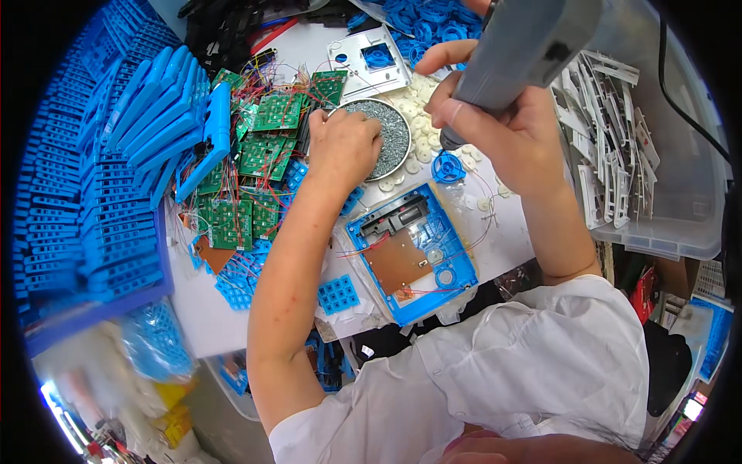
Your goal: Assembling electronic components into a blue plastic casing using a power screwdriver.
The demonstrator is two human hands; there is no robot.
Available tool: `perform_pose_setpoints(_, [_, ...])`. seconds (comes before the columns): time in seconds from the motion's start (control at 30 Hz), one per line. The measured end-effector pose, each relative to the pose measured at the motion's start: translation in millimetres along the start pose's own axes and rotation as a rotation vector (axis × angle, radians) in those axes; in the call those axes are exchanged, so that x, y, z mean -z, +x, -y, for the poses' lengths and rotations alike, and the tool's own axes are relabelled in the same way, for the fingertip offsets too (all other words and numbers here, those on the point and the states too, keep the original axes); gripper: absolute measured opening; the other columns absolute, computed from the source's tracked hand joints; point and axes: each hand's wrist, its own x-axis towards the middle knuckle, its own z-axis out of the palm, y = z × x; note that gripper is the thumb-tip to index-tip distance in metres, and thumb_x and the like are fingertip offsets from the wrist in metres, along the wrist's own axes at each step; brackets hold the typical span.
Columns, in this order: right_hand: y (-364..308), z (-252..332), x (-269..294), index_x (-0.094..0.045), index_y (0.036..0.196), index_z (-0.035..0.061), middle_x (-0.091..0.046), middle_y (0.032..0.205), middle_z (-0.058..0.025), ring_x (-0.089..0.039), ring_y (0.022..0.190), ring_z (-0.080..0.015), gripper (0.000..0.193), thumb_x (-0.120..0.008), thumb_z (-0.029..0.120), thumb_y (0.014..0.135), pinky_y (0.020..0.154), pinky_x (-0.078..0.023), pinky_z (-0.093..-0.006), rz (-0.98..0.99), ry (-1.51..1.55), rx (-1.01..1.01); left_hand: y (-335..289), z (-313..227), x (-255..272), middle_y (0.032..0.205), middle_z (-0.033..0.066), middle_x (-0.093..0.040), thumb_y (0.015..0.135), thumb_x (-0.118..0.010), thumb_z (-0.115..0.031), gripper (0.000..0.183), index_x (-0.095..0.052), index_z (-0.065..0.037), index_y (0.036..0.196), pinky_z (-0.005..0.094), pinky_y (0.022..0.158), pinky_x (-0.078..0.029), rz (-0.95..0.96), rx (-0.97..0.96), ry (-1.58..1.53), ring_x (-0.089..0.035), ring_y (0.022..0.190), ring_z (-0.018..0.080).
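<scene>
My left hand (344, 147) rests over the left side of a round dish (408, 144) heaped with small silvery screws. Its fingers are curled, with the tips tucked out of sight. A grey handheld power screwdriver (514, 54) is gripped in my right hand (495, 127), its dark tip pointing down beside the dish. Below that tip sits a blue spoked plastic ring (447, 167). Nearer to me lies an open blue plastic case (417, 255), holding a brown board (396, 267), a black part (394, 216) and thin red wires.
Green circuit boards (267, 135) with tangled wires pile up left of my left hand. Stacked blue casings (116, 170) fill the far left. White discs (423, 127) and blue rings (433, 23) spread behind. A clear bin (680, 220) of white strips stands right; a blue keypad (338, 295) lies near.
</scene>
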Motion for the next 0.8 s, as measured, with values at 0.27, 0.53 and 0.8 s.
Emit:
perform_pose_setpoints(0.27, [-6,-11,-6,-0.042,0.146,-0.0024,-0.066,0.099,-0.0050,-0.062,0.080,-0.0078,0.065,-0.070,0.006,0.089,0.071,-0.049,-0.0242,0.084,0.263,-0.079,-5,-12,23,0.084,0.0043,-0.070,0.089,-0.068,-0.024,0.014,-0.073,-0.012,0.082,0.0505,0.094,-0.039,0.023,0.066,-0.046,-0.066,0.088,0.0255])
perform_pose_setpoints(0.53, [-42,-10,-25,-0.052,0.125,-0.0056,-0.062,0.076,-0.0032,-0.058,0.066,-0.0075,0.040,-0.066,0.005,0.089,0.059,-0.045,-0.0246,0.046,0.542,-0.014,-74,-84,63,0.087,-0.0005,-0.070,0.085,-0.076,-0.013,0.008,-0.071,-0.013,0.091,0.0443,0.091,-0.035,-0.099,0.083,-0.400,-0.062,0.084,0.0193])
perform_pose_setpoints(0.8, [-47,-11,-35,-0.054,0.118,-0.0027,-0.061,0.081,-0.0057,-0.060,0.067,-0.0082,0.034,-0.068,0.006,0.088,0.059,-0.047,-0.0239,0.086,0.585,0.011,-83,-90,60,0.080,-0.0013,-0.068,0.081,-0.079,-0.010,0.011,-0.072,-0.013,0.089,0.0421,0.086,-0.034,-0.136,0.157,-0.508,-0.061,0.077,0.0184])
